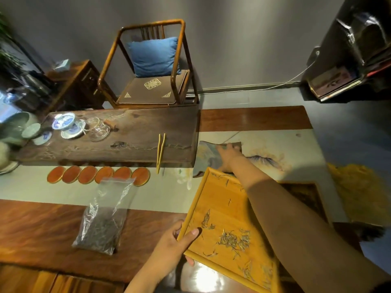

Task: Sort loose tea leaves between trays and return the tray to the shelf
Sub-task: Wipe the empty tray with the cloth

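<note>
The bamboo tray (224, 208) of tea leaves (232, 240) lay lower right on the tabletop (42, 229), left hand (175, 246) gripping its edge, right hand (229, 155) grasping a cloth (207, 153), seemingly mid-sorting; leaves need gathering next.

**Stuff you can't really make out here**

The bamboo tray (222, 208) runs off the bottom edge, and the right arm (296, 218) covers its far right side plus most of a darker tray (304, 195) behind it. Right hand (229, 155) fingertips are smeared against the cloth (208, 157). The left-edge teaware (14, 127) is blurry and cropped.
</note>
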The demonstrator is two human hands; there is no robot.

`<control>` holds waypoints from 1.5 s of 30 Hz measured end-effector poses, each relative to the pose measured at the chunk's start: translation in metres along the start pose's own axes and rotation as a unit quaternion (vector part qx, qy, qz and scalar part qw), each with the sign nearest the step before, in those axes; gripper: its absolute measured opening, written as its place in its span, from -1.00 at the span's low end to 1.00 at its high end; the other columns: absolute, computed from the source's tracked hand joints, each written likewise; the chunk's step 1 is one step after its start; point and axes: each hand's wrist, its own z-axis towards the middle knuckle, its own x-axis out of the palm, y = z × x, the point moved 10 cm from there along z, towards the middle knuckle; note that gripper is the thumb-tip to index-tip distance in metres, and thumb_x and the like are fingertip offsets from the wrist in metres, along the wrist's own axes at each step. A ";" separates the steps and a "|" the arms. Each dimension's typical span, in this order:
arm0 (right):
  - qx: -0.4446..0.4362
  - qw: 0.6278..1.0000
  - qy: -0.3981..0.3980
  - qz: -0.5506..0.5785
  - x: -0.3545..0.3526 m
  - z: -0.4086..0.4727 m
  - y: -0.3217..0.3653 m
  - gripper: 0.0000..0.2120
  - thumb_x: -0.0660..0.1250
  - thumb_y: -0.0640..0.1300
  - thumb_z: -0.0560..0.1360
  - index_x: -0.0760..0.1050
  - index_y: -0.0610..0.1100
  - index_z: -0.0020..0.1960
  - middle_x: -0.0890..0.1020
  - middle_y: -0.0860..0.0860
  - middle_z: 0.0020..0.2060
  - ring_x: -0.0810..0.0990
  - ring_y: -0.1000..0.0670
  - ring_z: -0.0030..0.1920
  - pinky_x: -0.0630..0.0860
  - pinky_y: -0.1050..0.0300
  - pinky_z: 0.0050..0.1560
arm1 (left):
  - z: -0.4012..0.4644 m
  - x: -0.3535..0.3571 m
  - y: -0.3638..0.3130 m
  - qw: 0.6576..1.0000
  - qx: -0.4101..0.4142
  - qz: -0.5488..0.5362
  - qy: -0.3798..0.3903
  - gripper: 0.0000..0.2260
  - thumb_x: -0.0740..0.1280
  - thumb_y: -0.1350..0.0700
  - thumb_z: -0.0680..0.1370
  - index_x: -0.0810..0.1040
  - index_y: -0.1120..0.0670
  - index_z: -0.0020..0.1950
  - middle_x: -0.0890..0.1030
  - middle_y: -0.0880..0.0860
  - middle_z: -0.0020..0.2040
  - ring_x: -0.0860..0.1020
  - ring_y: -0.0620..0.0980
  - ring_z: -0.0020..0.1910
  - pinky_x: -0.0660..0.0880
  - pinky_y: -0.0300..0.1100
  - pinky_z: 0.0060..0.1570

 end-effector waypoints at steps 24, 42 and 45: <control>-0.013 0.785 -0.399 0.474 -0.096 -0.269 -0.085 -0.78 0.17 0.01 0.49 0.35 0.07 0.13 0.56 0.20 -0.12 0.59 0.12 -0.08 0.56 0.16 -0.17 | -0.030 0.030 -0.020 0.997 0.049 -0.044 0.043 -0.46 0.20 -0.20 0.50 0.53 0.29 0.06 0.61 0.24 -0.36 0.55 0.05 -0.52 0.57 -0.14 -0.31; -0.018 0.908 -0.354 0.223 0.010 -0.296 0.045 -0.62 0.35 0.12 0.45 0.51 -0.16 0.07 0.54 -0.06 -0.04 0.57 -0.07 -0.05 0.53 0.11 -0.14 | -0.027 0.033 -0.032 0.995 0.087 -0.029 -0.038 -0.64 0.04 0.07 0.68 0.61 0.13 0.03 0.68 0.09 -0.33 0.66 0.04 -0.22 0.53 -0.16 -0.04; -0.013 0.913 -0.349 0.212 0.013 -0.292 0.049 -0.40 0.33 0.06 0.49 0.24 0.00 0.48 0.51 -0.05 0.12 0.58 -0.02 -0.01 0.59 0.16 -0.15 | -0.026 0.029 -0.031 0.994 0.088 -0.030 -0.052 -0.65 0.04 0.09 0.68 0.62 0.10 0.02 0.71 0.10 -0.21 0.66 0.00 -0.10 0.52 -0.32 -0.12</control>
